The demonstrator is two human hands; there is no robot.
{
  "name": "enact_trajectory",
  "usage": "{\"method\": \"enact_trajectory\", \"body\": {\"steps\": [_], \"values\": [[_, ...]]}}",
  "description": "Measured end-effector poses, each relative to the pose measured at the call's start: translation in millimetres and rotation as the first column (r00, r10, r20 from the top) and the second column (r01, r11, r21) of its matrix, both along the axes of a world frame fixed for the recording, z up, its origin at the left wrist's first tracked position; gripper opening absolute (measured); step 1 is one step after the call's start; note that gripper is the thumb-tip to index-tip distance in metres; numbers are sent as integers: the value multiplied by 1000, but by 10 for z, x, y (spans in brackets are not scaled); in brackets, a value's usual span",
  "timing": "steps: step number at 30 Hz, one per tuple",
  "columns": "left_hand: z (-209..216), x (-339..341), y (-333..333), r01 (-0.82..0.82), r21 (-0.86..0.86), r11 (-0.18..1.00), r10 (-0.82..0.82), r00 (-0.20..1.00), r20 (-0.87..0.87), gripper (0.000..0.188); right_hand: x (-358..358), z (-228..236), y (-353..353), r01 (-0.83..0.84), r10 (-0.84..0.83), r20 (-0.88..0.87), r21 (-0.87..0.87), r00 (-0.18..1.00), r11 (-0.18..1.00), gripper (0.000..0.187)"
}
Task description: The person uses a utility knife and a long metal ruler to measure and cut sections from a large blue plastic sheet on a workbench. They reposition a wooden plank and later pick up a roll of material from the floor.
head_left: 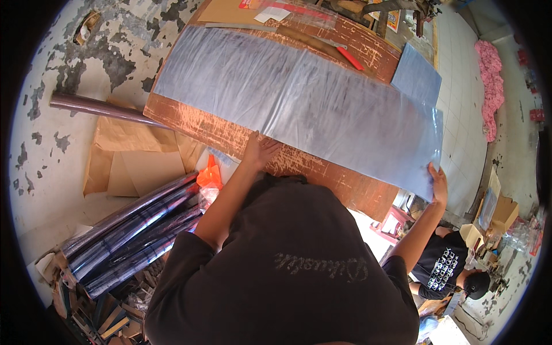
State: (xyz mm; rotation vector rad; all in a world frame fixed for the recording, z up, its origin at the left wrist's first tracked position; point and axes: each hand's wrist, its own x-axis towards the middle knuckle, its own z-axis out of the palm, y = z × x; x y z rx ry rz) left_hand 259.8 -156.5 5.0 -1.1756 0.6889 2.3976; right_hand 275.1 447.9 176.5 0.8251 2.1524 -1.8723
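Note:
A long translucent blue-grey plastic sheet (230, 80) lies across the worn brown tabletop (195, 121), with a crease running across it near the middle. My left hand (262, 150) rests flat at the sheet's near edge by that crease, fingers stretched out. At the sheet's right end, which hangs past the table, my right hand (439, 185) grips the near corner between thumb and fingers. Beyond the sheet lies a tool with a red handle (349, 57), beside a long brown strip (310, 41). A smaller bluish sheet (417, 75) sticks out at the far right corner.
Shiny rolls of film (132, 230) lean at the lower left, near brown cardboard (132, 155). A long tube (103, 107) reaches the table's left edge. Another person (443, 264) in black is at the lower right. A pink bundle (489, 86) lies along the right wall.

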Motion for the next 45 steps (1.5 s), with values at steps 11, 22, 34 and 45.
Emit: {"method": "enact_trajectory", "body": {"steps": [11, 22, 34, 45], "values": [[499, -42, 91, -155, -48, 987, 134, 946, -295, 50, -477, 412, 479, -109, 107, 20, 137, 994, 985, 35], [1054, -129, -15, -145, -5, 989, 125, 870, -476, 58, -438, -149, 403, -132, 102, 175, 167, 979, 977, 48], [1122, -215, -10, -165, 32, 986, 162, 889, -428, 62, -422, -350, 655, -192, 143, 240, 194, 960, 962, 50], [915, -101, -45, -126, -4, 992, 116, 921, -372, 73, -280, -383, 431, -168, 151, 226, 59, 962, 984, 46]]}}
